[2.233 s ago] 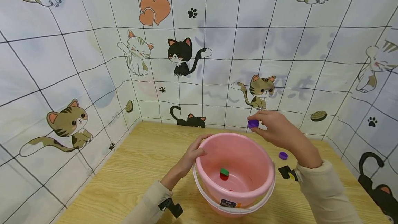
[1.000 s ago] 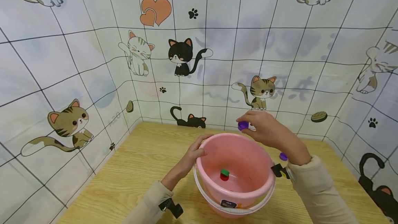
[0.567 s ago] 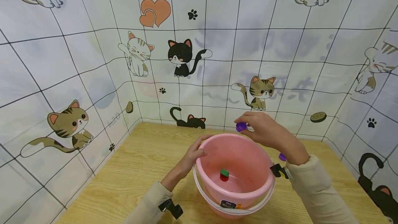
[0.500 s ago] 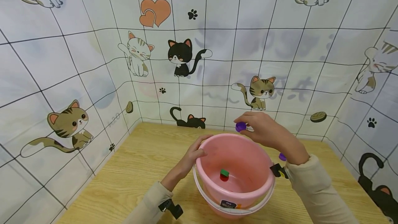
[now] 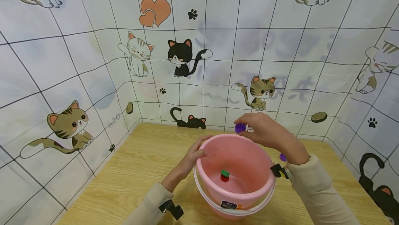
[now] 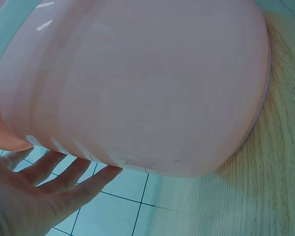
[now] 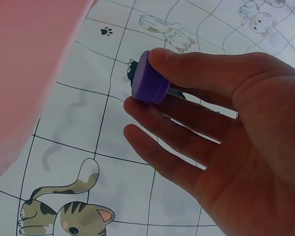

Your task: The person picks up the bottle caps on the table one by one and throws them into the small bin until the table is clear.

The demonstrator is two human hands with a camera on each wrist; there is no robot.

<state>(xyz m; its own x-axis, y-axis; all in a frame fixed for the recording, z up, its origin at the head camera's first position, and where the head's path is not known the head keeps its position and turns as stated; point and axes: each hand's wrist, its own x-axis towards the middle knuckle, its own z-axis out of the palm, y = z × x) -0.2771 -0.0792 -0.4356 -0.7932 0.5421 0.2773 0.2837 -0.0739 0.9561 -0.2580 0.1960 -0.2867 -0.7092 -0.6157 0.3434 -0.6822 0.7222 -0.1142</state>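
Note:
A pink bucket (image 5: 235, 164) with a pale handle stands on the table. My left hand (image 5: 193, 154) grips its left rim; in the left wrist view the fingers (image 6: 71, 182) lie along the outer wall. Above the bucket's back rim, my right hand (image 5: 265, 129) pinches a purple bottle cap (image 5: 240, 128) between thumb and fingers. The right wrist view shows the ridged side of this bottle cap (image 7: 151, 81). Inside the bucket, a green cap (image 5: 225, 174) sits against a red one (image 5: 224, 179). A second purple cap (image 5: 283, 157), partly hidden by the right wrist, lies on the table.
The wood-grain table (image 5: 124, 183) stretches around the bucket. Behind it and on both sides hangs a white gridded sheet (image 5: 218, 44) printed with cats. The bucket's pale handle (image 5: 240, 212) hangs down at the front.
My right hand has carried the purple bottle cap leftward, from right of the bucket to above its back rim, and tilted it slightly. The left hand and the bucket have stayed in place.

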